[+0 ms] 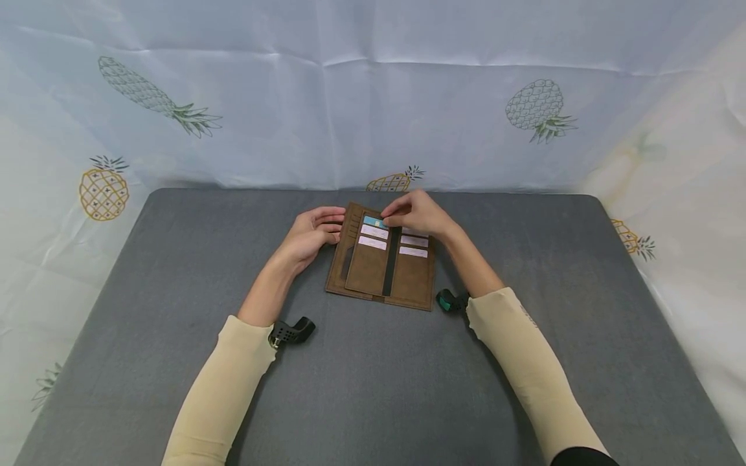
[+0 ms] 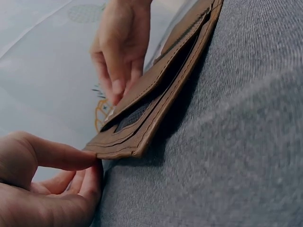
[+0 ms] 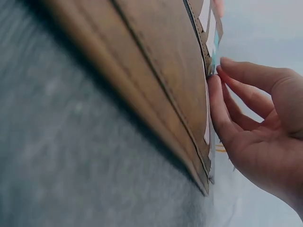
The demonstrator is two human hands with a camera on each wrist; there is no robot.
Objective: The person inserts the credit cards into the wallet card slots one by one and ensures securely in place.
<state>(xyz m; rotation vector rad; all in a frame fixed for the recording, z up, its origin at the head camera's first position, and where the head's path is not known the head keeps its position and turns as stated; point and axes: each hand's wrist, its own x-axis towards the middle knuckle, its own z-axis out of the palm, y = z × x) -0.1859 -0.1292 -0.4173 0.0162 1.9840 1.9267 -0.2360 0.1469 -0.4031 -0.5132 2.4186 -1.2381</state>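
Note:
A brown long wallet (image 1: pixel 381 265) lies open on the grey table (image 1: pixel 524 362), with white cards in the slots on both halves. My left hand (image 1: pixel 337 223) pinches the wallet's upper left edge, thumb on top. In the left wrist view the left hand (image 2: pixel 97 165) has its thumb on the wallet (image 2: pixel 156 94) corner. My right hand (image 1: pixel 387 218) pinches a blue card (image 1: pixel 373 221) at the top left slot. The right wrist view shows the right hand (image 3: pixel 215 75) closing thumb and forefinger on the card's edge (image 3: pixel 215 45) at the top of the wallet (image 3: pixel 156 71).
A pale cloth printed with pineapples (image 1: pixel 373 97) hangs behind and at both sides of the table. Black wrist camera mounts (image 1: pixel 291 331) (image 1: pixel 451 301) sit at both cuffs. Bare grey tabletop surrounds the wallet.

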